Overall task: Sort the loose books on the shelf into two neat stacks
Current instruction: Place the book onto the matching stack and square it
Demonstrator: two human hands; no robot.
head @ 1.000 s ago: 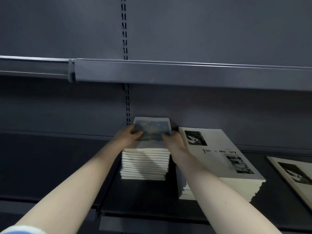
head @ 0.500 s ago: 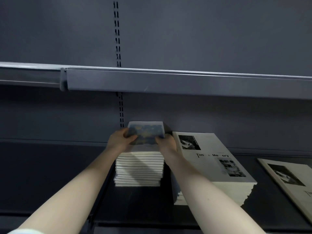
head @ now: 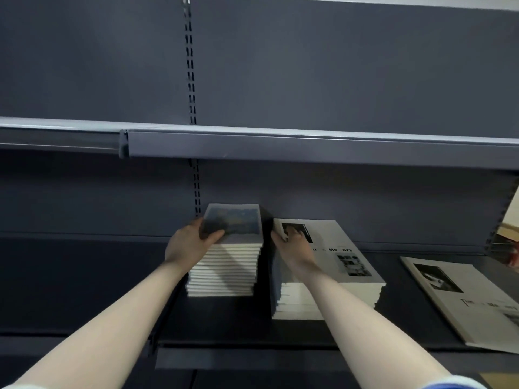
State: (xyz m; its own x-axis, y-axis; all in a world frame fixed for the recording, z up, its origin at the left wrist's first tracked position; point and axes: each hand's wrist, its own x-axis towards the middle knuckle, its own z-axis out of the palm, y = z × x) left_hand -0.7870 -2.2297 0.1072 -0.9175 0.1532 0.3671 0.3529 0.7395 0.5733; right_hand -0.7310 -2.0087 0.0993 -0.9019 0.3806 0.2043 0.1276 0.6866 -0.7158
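Nearest me, right of the large white stack (head: 328,299), one loose white book (head: 466,299) lies flat on the shelf (head: 224,318), unsorted. I judge it belongs on that stack. My right hand (head: 295,245) rests curled fingers on the stack's top cover, probably to square it. Left of it, my left hand (head: 191,242) grips the small stack's (head: 224,265) blue-covered top book (head: 233,223), steadying it.

The right hand (head: 295,247) covers the first letters of the black title on the top white book of the larger stack (head: 331,265), and the cover photographs are too small to make out. At the dark shelf's right end, a loose white book (head: 466,301) runs off the picture's edge, its title blurred. The blue cover picture topping the smaller stack (head: 224,265) is smeared, its near left corner hidden under the left hand (head: 191,245).
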